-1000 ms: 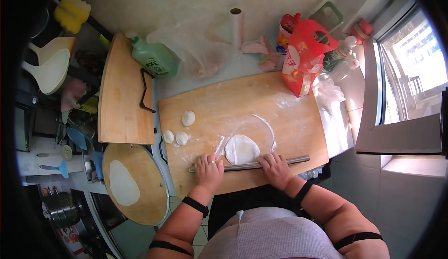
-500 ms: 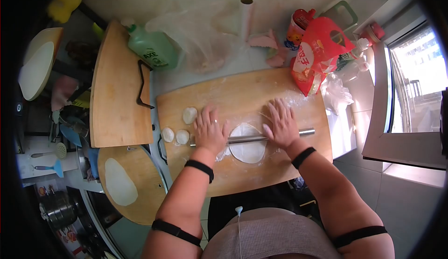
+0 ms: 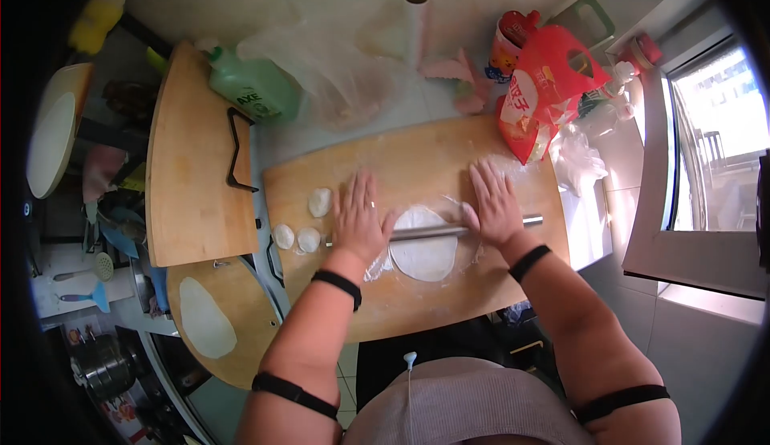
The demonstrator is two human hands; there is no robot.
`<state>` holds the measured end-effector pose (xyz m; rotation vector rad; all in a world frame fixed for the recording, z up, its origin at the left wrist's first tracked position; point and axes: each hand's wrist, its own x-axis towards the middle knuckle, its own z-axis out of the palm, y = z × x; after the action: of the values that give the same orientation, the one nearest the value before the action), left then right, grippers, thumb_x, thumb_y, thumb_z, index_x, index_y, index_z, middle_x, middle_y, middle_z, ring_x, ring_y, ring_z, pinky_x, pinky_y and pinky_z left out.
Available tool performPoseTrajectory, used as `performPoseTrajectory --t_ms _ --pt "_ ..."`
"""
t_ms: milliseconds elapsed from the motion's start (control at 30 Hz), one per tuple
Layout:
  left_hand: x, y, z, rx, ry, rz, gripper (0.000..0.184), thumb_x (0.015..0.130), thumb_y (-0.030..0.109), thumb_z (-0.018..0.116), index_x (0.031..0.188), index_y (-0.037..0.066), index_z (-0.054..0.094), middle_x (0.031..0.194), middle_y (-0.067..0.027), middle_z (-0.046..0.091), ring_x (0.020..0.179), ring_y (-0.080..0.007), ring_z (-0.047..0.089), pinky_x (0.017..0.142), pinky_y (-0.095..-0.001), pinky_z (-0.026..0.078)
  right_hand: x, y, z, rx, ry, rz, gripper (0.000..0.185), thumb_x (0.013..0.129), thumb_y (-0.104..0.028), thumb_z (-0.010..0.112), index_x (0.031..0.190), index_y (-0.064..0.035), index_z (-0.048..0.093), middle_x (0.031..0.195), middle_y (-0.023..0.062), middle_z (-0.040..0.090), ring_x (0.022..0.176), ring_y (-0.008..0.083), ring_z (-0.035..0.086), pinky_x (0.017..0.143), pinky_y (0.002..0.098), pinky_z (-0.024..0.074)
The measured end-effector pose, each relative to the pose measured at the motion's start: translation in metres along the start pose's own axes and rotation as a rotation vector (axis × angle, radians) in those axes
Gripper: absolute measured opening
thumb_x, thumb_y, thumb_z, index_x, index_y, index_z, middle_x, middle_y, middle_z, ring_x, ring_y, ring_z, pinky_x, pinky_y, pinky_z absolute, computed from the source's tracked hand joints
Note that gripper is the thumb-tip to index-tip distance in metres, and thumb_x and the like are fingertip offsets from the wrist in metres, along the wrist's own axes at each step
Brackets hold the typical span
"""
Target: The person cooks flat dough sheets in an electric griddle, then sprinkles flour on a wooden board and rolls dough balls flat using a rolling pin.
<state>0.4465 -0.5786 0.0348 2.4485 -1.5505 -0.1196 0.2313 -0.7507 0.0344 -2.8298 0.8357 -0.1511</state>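
A metal rolling pin (image 3: 429, 232) lies across a flattened round of white dough (image 3: 425, 259) on the floured wooden board (image 3: 417, 308). My left hand (image 3: 359, 216) rests flat over the pin's left part, fingers stretched forward. On the pin's right part lies my right hand (image 3: 495, 204), palm down and fingers extended, with the pin's end showing beyond it. Three small dough pieces, one of them a ball (image 3: 320, 202), sit left of my left hand.
A red bag (image 3: 539, 96) stands at the board's back right corner. Behind the board are a green bottle (image 3: 255, 92) and a clear plastic bag (image 3: 341, 84). At left, a round board (image 3: 249, 316) carries a dough sheet (image 3: 206, 316). An open window (image 3: 714, 124) is at right.
Both hands have moved forward from the board's near edge, rolling the pin onto the dough round. My fingers have straightened from their curled pose. The dough round looks larger.
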Motion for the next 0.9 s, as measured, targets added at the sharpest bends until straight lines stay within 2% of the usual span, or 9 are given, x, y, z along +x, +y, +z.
performPoseTrajectory --t_ms 233,267,300,333,600,700,767,833,900 --pt "-0.096 0.013 0.005 -0.079 -0.025 0.144 0.076 0.085 0.044 0.056 0.142 -0.001 0.035 0.149 -0.022 0.031 0.139 -0.0361 0.03 0.113 -0.0511 0.019 -0.104 -0.013 -0.005 0.034 -0.005 -0.178 0.073 0.087 -0.047 0.048 0.143 -0.0008 0.035 0.149 0.0186 0.034 0.139 0.033 0.032 0.11 0.0499 0.0252" --pt "-0.123 0.018 -0.002 -0.184 -0.069 0.143 0.078 0.084 0.045 0.055 0.143 -0.001 0.034 0.15 -0.0212 0.031 0.14 -0.0353 0.029 0.113 -0.0502 0.019 -0.128 -0.02 -0.018 0.082 -0.159 -0.144 0.074 0.087 -0.048 0.049 0.144 -0.0023 0.035 0.15 0.0169 0.034 0.138 0.0316 0.033 0.111 0.0501 0.0236" --pt "-0.144 0.022 -0.003 -0.2 -0.092 0.153 0.071 0.091 0.047 0.038 0.142 -0.003 0.033 0.147 -0.0229 0.035 0.137 -0.037 0.034 0.112 -0.0504 0.02 -0.149 -0.022 -0.022 0.149 -0.186 -0.148 0.075 0.086 -0.048 0.05 0.144 -0.0036 0.034 0.15 0.0156 0.034 0.139 0.0311 0.033 0.111 0.0505 0.0223" --pt "-0.148 0.022 -0.003 -0.2 -0.096 0.154 0.071 0.091 0.047 0.038 0.142 -0.003 0.033 0.147 -0.0229 0.035 0.137 -0.037 0.034 0.112 -0.0504 0.02 -0.159 -0.024 -0.025 0.086 -0.25 -0.15 0.075 0.086 -0.049 0.05 0.144 -0.0045 0.034 0.15 0.0151 0.035 0.139 0.0305 0.033 0.111 0.0505 0.0222" --pt "-0.022 0.002 0.01 -0.013 0.099 0.066 0.058 0.089 0.031 0.054 0.137 0.002 0.042 0.141 -0.0176 0.044 0.131 -0.0323 0.04 0.108 -0.0453 0.029 -0.017 0.014 -0.002 -0.058 0.119 -0.125 0.068 0.086 -0.047 0.049 0.137 -0.002 0.042 0.144 0.0189 0.039 0.134 0.0336 0.036 0.107 0.0468 0.0293" --pt "0.001 0.002 0.007 -0.303 0.103 -0.044 0.043 0.087 0.025 0.06 0.125 0.004 0.054 0.125 -0.0163 0.055 0.117 -0.0309 0.052 0.098 -0.04 0.042 -0.007 0.025 -0.01 0.021 0.093 -0.311 0.058 0.083 -0.038 0.056 0.128 -0.0021 0.05 0.13 0.0189 0.048 0.119 0.0321 0.048 0.099 0.0413 0.0382" --pt "0.004 0.008 0.01 -0.665 -0.147 -0.127 0.028 0.082 0.02 0.068 0.106 0.006 0.064 0.108 -0.0141 0.061 0.099 -0.0311 0.06 0.084 -0.0383 0.049 -0.02 0.026 -0.008 0.058 0.026 -0.385 0.051 0.08 -0.032 0.059 0.121 -0.003 0.052 0.121 0.0165 0.051 0.11 0.03 0.051 0.092 0.0393 0.0413" --pt "0.001 0.011 0.023 -0.63 -0.116 -0.11 0.025 0.08 0.019 0.071 0.099 0.005 0.064 0.102 -0.0142 0.062 0.086 -0.0292 0.06 0.077 -0.038 0.05 -0.035 0.021 0.0 0.068 0.084 -0.469 0.035 0.073 -0.017 0.064 0.106 -0.0056 0.056 0.099 0.0093 0.054 0.092 0.0244 0.056 0.075 0.036 0.0458" --pt "-0.008 0.016 0.027 -0.597 -0.083 -0.096 0.022 0.079 0.019 0.074 0.092 0.003 0.065 0.097 -0.0142 0.064 0.073 -0.0273 0.061 0.071 -0.0378 0.052 -0.056 0.016 0.001 0.073 0.068 -0.451 0.033 0.074 -0.016 0.062 0.105 -0.0059 0.056 0.097 0.0086 0.054 0.091 0.0239 0.056 0.074 0.036 0.0455"
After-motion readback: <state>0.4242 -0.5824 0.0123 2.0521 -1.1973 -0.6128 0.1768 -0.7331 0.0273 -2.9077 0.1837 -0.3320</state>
